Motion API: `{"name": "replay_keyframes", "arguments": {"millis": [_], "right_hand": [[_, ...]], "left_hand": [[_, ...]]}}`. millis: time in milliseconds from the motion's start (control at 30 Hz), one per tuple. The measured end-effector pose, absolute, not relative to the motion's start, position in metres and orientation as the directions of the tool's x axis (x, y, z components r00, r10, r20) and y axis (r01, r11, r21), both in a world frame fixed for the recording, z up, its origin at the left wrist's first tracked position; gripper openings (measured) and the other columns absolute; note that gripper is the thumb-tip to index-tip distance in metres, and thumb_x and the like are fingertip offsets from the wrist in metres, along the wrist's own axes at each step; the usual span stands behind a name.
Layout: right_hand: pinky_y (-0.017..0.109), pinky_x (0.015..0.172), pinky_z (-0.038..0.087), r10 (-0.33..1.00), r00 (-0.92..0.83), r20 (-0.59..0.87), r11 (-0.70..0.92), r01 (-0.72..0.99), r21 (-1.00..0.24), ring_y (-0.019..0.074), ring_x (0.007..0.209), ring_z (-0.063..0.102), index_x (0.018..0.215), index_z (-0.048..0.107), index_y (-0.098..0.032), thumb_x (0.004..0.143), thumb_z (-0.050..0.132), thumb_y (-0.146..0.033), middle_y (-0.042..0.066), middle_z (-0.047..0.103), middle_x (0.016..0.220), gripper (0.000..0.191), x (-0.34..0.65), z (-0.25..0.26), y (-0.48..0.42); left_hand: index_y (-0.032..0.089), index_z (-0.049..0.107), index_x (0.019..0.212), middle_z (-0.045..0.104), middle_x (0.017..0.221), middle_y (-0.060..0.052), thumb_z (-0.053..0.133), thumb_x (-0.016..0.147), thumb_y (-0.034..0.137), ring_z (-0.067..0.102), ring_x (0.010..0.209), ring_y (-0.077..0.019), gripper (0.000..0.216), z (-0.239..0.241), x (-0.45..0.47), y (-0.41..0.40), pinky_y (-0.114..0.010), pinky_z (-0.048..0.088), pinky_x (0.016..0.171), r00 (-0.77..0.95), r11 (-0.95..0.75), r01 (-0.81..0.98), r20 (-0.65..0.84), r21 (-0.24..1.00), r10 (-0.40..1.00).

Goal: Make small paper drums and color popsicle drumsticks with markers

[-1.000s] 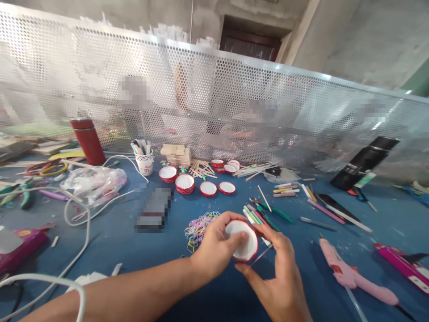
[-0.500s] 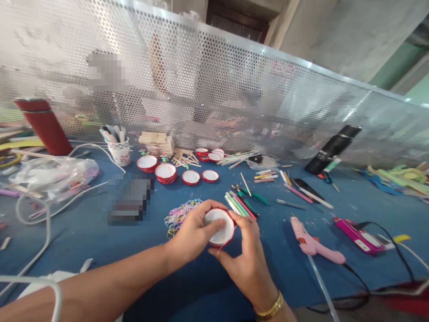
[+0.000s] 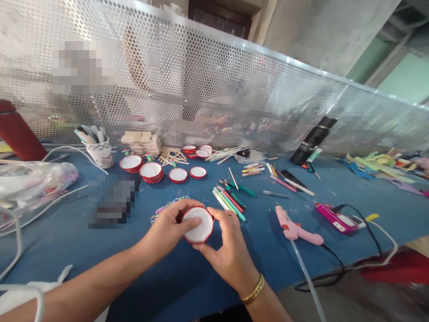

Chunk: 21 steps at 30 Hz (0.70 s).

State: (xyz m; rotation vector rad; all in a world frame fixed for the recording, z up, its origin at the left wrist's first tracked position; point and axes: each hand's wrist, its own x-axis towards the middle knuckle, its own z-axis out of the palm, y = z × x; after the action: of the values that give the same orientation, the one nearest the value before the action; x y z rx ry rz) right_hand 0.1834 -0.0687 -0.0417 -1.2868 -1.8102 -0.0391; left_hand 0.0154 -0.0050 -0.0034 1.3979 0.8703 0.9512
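Observation:
Both my hands grip a round red lid with a white inside point(image 3: 198, 223), held just above the blue table point(image 3: 140, 264). My left hand point(image 3: 167, 230) wraps its left rim, thumb pressed on the white face. My right hand point(image 3: 228, 250) pinches the right rim; a gold bracelet sits on that wrist. Several more red lids point(image 3: 151, 171) lie in a row farther back. A tangle of coloured rubber bands point(image 3: 165, 207) shows just beyond my left hand.
A pink glue gun point(image 3: 296, 229) with a black cord lies right of my hands. Coloured sticks and pliers point(image 3: 232, 200) lie ahead. A cup of pens point(image 3: 99, 152), wooden sticks point(image 3: 169, 155), a black bottle point(image 3: 313, 139) and a perforated metal screen point(image 3: 201, 98) stand behind. White cables point(image 3: 20, 223) run at left.
The view has swung to the right, so everything sits further left in frame. My hands keep hold of the lid, with the fingers shifted slightly round its rim.

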Motion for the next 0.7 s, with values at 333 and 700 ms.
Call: {"name": "replay_keyframes", "arguments": {"millis": [333, 700], "right_hand": [[0.06, 0.111, 0.036, 0.774, -0.053, 0.631, 0.431, 0.774, -0.464, 0.0305, 0.113, 0.065, 0.129, 0.048, -0.021, 0.08, 0.083, -0.037, 0.012, 0.069, 0.12, 0.062, 0.1847, -0.0387, -0.0689], [0.057, 0.11, 0.033, 0.779, -0.05, 0.625, 0.422, 0.779, -0.464, 0.0295, 0.108, 0.066, 0.119, 0.048, -0.023, 0.069, 0.089, -0.041, 0.009, 0.068, 0.115, 0.067, 0.1791, -0.0353, -0.069]], "left_hand": [[0.022, 0.068, 0.122, 0.073, 0.104, -0.005, 0.078, 0.075, 0.031, 0.064, 0.089, -0.0196, 0.049, -0.0061, 0.0146, -0.0028, -0.03, 0.052, 0.078, 0.491, -0.027, 0.001, 0.023, 1.0, 0.871], [0.022, 0.058, 0.115, 0.063, 0.093, -0.001, 0.072, 0.08, 0.031, 0.057, 0.073, -0.0152, 0.039, -0.0083, 0.0116, -0.0004, -0.027, 0.047, 0.063, 0.609, -0.073, 0.07, 0.015, 0.995, 0.793]]}}
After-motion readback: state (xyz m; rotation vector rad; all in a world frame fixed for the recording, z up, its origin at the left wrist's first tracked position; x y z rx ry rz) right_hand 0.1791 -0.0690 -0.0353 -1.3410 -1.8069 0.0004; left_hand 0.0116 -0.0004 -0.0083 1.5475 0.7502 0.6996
